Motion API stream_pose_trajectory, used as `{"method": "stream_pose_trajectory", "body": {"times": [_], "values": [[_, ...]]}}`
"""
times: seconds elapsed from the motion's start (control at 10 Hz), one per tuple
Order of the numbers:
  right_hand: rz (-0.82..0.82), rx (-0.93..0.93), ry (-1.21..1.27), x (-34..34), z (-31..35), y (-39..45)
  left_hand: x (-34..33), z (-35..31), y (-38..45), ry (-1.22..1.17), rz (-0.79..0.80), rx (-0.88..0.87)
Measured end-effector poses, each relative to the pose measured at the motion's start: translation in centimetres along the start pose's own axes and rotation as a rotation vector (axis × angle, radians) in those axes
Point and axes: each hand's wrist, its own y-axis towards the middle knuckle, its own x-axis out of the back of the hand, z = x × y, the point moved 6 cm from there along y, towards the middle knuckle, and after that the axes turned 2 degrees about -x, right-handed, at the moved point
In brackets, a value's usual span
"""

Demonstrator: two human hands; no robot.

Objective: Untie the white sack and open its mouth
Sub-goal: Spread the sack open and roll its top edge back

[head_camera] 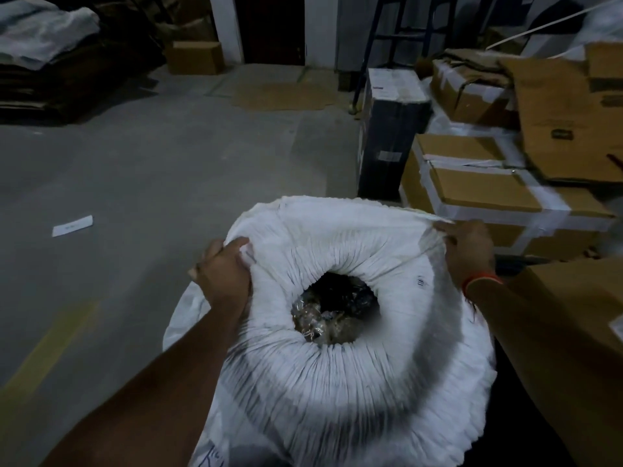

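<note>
Spreading the sack [337,382] mouth is the step judged in hand: the sack stands on the floor at 6 o'clock, its rim clamped by the left hand [222,278] at 9 o'clock and the right hand [468,251] at 2 o'clock. Even outward pulls are advised.

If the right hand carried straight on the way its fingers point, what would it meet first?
The right hand grips the white sack at its rim and points up and away, toward the taped cardboard boxes just beyond. Those would probably be met first, though the depth is hard to judge.
</note>
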Motion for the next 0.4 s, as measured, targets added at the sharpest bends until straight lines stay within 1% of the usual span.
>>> {"method": "stream_pose_trajectory", "body": {"times": [0.1,0.2,0.3,0.4], "values": [[0.349,0.025,-0.017,-4.3,0.1,-1.8,-2.6,1.4,-0.9,0.166,0.297,0.014],[0.498,0.058,-0.069,-6.3,-0.7,-3.1,-4.7,3.9,-3.0,0.226,0.577,0.093],[0.366,-0.054,-0.033,-4.5,-1.7,-3.2,-3.5,4.8,-2.9,0.073,0.527,0.094],[0.154,0.022,0.2,1.4,2.3,-6.1,-0.4,2.4,-2.7,-0.133,0.327,-0.071]]}}
